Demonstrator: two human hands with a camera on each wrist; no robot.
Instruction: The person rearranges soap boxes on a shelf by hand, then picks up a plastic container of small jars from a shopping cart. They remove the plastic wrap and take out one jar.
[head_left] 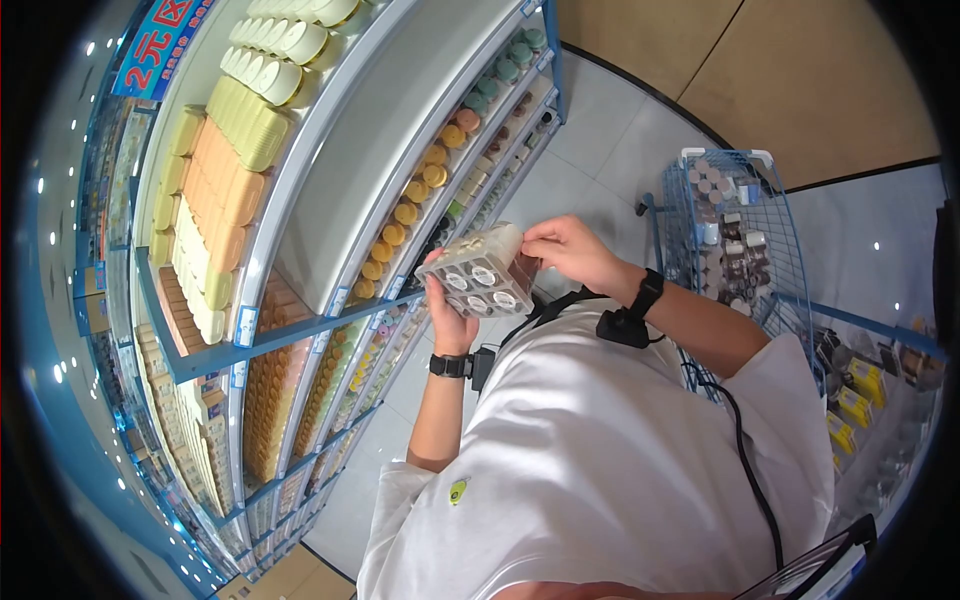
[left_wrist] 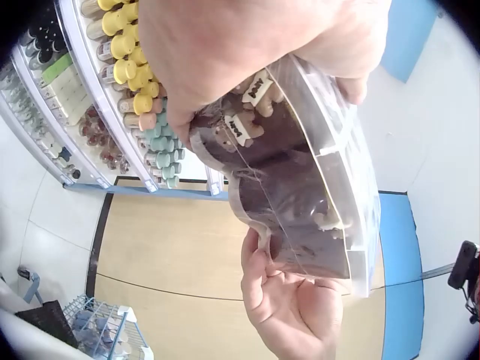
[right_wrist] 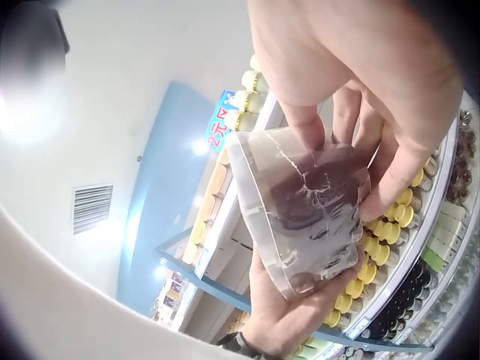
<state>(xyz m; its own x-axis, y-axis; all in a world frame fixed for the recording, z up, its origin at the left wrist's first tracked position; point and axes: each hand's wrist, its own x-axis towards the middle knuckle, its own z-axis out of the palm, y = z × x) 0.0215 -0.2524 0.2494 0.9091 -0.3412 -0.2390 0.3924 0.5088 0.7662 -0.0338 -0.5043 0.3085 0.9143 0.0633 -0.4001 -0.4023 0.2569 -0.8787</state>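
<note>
A clear plastic-wrapped pack is held in front of the chest, with several round pieces with white labels along one side. My left hand grips one end, thumb and fingers on opposite sides. At the other end, my right hand pinches the edge of the film. Through the wrap in the left wrist view, a dark brown face shows beside small bear-like figures. Creased film lies under the right fingertips in the right wrist view.
Left of me stand blue-edged shelves with yellow and orange containers and rows of yellow-capped bottles. A blue wire cart holding jars and packs is on the right. Beyond it lie yellow-labelled packs.
</note>
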